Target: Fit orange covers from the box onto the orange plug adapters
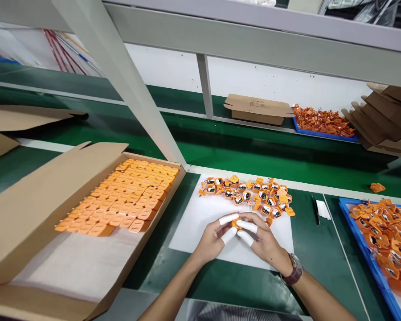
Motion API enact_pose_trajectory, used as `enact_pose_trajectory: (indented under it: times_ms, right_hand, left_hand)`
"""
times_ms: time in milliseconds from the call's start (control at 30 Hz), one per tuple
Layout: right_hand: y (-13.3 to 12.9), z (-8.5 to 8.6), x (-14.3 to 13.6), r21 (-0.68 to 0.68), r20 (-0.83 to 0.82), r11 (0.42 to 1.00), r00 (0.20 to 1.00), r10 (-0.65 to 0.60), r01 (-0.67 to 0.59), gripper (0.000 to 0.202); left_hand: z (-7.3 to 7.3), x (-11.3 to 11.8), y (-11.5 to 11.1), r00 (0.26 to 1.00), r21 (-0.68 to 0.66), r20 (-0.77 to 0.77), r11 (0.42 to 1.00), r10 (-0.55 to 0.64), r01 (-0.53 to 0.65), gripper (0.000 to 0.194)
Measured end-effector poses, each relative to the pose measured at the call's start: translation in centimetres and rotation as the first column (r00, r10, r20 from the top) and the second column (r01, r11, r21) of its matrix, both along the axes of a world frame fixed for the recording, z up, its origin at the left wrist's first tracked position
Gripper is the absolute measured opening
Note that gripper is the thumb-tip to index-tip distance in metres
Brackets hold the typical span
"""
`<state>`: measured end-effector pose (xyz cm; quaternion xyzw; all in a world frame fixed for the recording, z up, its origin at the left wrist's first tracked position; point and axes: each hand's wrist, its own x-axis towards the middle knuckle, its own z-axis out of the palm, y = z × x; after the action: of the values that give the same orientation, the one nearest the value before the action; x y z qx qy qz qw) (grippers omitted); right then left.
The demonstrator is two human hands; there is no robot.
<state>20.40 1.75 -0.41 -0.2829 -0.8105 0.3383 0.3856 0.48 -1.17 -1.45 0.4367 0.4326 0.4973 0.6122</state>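
Observation:
Over a white sheet [190, 227] on the green table, both hands hold one small orange piece [235, 224] between their fingertips. My left hand [214, 236] is closed on its left side, with white covers on thumb and index finger. My right hand [262, 238] grips it from the right, also with white finger covers. Just beyond the hands lie several open orange cases [238, 199] with dark and white parts inside. To the left, an open cardboard box [167, 200] holds rows of closed orange pieces [120, 196].
A blue tray [364, 258] heaped with orange cases stands at the right, near a black pen-like tool [316, 209]. Behind are a closed carton [259, 109], another blue tray [327, 133] and stacked cardboard [384, 118]. A slanted metal post [130, 89] rises behind the box.

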Motion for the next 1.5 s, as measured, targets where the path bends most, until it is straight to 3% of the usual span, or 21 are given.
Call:
enact_pose_trajectory:
  times_ms: [233, 400, 700, 867, 1000, 1200, 1367, 1500]
  right_hand:
    - [0.3, 1.1, 0.4, 0.16, 0.164, 0.986, 0.986, 0.022, -0.048, 0.047]
    - [0.2, 1.6, 0.1, 0.22, 0.082, 0.975, 0.997, 0.003, -0.021, 0.052]
    - [0.5, 1.4, 0.5, 0.097, 0.062, 0.992, 0.995, 0.078, -0.084, 0.047]
    - [1.1, 0.6, 0.4, -0.007, -0.118, 1.0, 0.993, 0.006, -0.006, 0.032]
    - [1.2, 0.2, 0.3, -0.062, -0.134, 0.998, 0.991, -0.026, 0.018, 0.027]
    - [1.1, -0.1, 0.4, 0.005, -0.086, 1.0, 0.996, 0.016, -0.015, 0.037]
    - [0.8, -1.9, 0.2, -0.163, -0.106, 0.979, 0.984, -0.14, 0.121, 0.041]
    - [0.4, -2.4, 0.2, -0.253, -0.082, 0.961, 0.987, -0.138, 0.113, 0.043]
  left_hand:
    - [0.3, 0.2, -0.1, 1.0, 0.004, -0.008, 1.0, -0.01, 0.01, 0.04]
    - [0.1, 0.1, -0.2, 1.0, -0.01, -0.012, 1.0, 0.015, -0.015, 0.04]
    - [0.0, 0.6, -0.1, 0.999, -0.037, 0.008, 0.998, 0.043, -0.043, 0.043]
    - [-0.3, 0.8, 0.0, 0.997, -0.068, 0.02, 0.995, 0.077, -0.076, 0.043]
    - [-0.5, 1.0, 0.0, 0.993, -0.068, 0.017, 0.991, 0.113, -0.112, 0.045]
    - [-0.5, 1.3, 0.1, 0.989, -0.041, 0.015, 0.988, 0.15, -0.149, 0.042]
    - [-0.7, 1.4, 0.0, 0.976, -0.027, 0.021, 0.976, 0.215, -0.214, 0.041]
    - [-0.9, 1.4, -0.1, 0.961, 0.038, -0.012, 0.961, 0.276, -0.275, 0.038]
